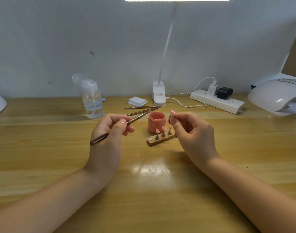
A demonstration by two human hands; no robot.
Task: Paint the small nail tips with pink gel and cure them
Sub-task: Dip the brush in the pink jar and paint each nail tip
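My left hand (110, 126) grips a thin brown brush (137, 117); its bristle end points at the open jar of pink gel (156, 122). In front of the jar lies a small wooden holder (160, 140) with three pink nail tips (163, 128) upright on metal pegs and one bare magnet spot at its left end. My right hand (192, 130) is raised just right of the jar. It pinches one pink nail tip (173, 113) between thumb and fingertips; what the tip sits on is hidden by the fingers.
A white curing lamp (276, 96) stands at the far right, beside a power strip (217, 100). Two spare brushes (140, 109), a stack of white pads (137, 100), a clip lamp base (159, 95) and a clear pump bottle (92, 101) sit behind the jar.
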